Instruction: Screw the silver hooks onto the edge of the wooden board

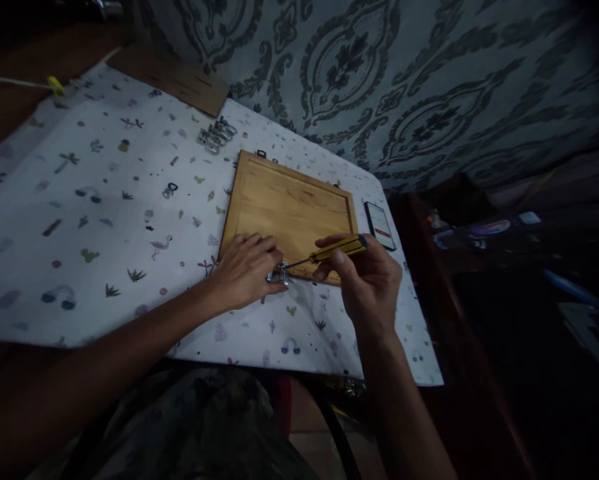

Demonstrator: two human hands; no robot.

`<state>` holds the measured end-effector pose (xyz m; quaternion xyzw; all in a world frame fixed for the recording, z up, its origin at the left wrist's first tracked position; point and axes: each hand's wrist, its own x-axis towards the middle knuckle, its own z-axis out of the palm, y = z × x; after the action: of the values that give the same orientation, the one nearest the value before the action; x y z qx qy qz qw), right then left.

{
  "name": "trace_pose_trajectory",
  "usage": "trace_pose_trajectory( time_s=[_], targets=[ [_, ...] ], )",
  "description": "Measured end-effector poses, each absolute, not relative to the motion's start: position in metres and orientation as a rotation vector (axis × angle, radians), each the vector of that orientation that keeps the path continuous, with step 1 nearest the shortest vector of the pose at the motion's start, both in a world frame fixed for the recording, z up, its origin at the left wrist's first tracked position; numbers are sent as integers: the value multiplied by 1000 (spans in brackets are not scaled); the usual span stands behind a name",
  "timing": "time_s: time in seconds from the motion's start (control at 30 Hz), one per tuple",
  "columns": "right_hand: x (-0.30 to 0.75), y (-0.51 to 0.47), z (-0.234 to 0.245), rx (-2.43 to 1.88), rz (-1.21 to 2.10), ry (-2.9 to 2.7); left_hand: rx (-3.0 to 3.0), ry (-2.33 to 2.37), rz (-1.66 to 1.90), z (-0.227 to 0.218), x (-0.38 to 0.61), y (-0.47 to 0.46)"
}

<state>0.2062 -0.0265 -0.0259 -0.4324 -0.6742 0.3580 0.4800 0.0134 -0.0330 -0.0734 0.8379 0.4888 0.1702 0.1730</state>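
Note:
A wooden panel point(289, 207) with a raised frame lies flat on a white patterned cloth point(104, 220). At its near edge sits a small metal hinge point(279, 274). My left hand point(246, 269) presses on the panel's near edge, its fingers closed on the hinge. My right hand point(366, 277) is wrapped round a yellow-handled screwdriver point(336, 248), whose tip points left onto the hinge.
Several more metal hinges point(216, 135) lie in a pile beyond the panel. A phone point(379, 225) rests right of the panel near the table's edge. A brown cardboard piece point(179, 77) lies at the back by the patterned wall. Dark clutter fills the right side.

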Motion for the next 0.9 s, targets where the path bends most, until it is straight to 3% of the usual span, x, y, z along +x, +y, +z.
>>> trace_pose_trajectory(
  time_s=[0.9],
  targets=[
    [178,-42,-37,-1045,452,-1472,2391,1391,526,-76,13,-33]
  ],
)
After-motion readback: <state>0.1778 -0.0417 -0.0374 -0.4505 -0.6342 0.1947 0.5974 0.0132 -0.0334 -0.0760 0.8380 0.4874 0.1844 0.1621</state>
